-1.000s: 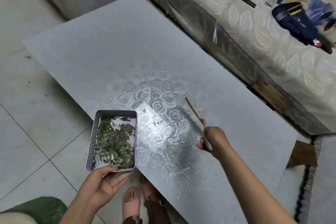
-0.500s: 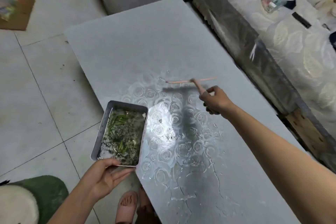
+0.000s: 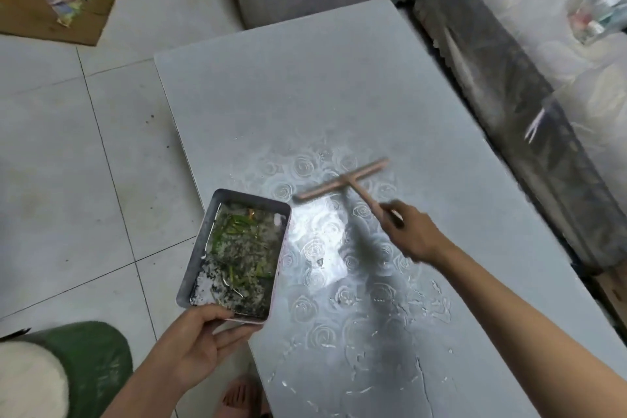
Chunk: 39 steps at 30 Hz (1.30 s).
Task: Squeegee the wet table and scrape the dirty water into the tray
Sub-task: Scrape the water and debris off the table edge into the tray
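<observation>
Pinkish-tan plastic squeegee (image 3: 342,181), T-shaped, out on the grey table (image 3: 305,85), at the far edge of the wet patch (image 3: 325,248).

Head view, only one.

- Right hand (image 3: 410,234) wrapped round the near end of the handle, fingers curled on it. Blurred, so finger detail unclear.
- Left hand (image 3: 200,339) gripping the tray (image 3: 198,244) by its near short end, thumb over the rim, fingers flat underneath.
- Tray held off the table's left side, long right wall along the table edge. Touching or just beside: cannot tell.
- Already in the tray: murky water with green scraps (image 3: 241,254).

Orientation:
- Blade long axis diagonal, low-left end just beside the tray's far right corner, other end up and to the right.
- Handle square off the blade's middle, pointing back and down-right to the right hand.
- Blade down on the surface or just above: cannot tell.

Step in hand, judged: pull the water toward the tray.
- Press the blade flat, full length down, no lifted end.
- Turn the blade closer to parallel with the tray's long wall, otherwise likely spill past the far corner.
- Draw slowly leftward across the beaded patch, one stroke.
- Tuck the tray rim just under the table lip, level, since already fairly full.
- Risk: water onto the floor through any gap at the edge.
</observation>
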Motion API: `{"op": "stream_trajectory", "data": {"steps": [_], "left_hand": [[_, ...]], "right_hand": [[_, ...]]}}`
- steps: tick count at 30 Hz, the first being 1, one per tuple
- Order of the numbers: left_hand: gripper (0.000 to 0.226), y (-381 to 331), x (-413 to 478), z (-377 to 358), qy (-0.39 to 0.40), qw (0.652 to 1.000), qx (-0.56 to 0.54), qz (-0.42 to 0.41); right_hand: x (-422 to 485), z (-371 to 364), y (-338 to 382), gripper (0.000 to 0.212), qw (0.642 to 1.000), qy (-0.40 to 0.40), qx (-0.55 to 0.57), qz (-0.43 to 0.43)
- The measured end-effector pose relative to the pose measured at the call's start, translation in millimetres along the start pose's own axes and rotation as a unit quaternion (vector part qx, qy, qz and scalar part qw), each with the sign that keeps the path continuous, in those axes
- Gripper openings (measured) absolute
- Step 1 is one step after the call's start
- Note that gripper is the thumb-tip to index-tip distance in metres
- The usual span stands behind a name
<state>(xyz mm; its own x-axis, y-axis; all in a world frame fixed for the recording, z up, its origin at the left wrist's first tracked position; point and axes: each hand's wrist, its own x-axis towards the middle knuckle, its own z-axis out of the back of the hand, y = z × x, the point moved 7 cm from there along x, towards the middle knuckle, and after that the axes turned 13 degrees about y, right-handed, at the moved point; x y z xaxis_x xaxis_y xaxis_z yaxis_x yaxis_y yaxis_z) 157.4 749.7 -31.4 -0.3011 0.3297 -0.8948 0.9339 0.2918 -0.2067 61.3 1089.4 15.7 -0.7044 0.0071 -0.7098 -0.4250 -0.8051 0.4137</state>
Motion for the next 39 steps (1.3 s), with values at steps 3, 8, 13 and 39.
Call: {"op": "stream_trajectory", "data": {"steps": [3, 8, 13, 39], "left_hand": [[0.022, -4.7, 2.1, -6.5, 0.006, 1.000, -0.012, 0.005], [0.022, -14.3, -1.8, -14.1, 0.009, 1.000, -0.023, 0.007], [0.019, -15.2, -6.9, -22.8, 0.013, 1.000, -0.003, 0.005], [0.016, 47.4, -35.9, 25.7, 0.039, 0.997, 0.022, 0.065]], "right_hand": [[-54.3, -24.2, -35.6, 0.026, 0.999, 0.029, -0.018, -0.019], [-92.4, -13.0, -30.2, 0.040, 0.993, 0.096, -0.063, -0.041], [-18.9, 61.9, 28.7, 0.038, 1.000, -0.010, 0.000, 0.006], [-219.8, -99.8, -142.0, 0.016, 0.970, 0.125, 0.033, -0.206]]}}
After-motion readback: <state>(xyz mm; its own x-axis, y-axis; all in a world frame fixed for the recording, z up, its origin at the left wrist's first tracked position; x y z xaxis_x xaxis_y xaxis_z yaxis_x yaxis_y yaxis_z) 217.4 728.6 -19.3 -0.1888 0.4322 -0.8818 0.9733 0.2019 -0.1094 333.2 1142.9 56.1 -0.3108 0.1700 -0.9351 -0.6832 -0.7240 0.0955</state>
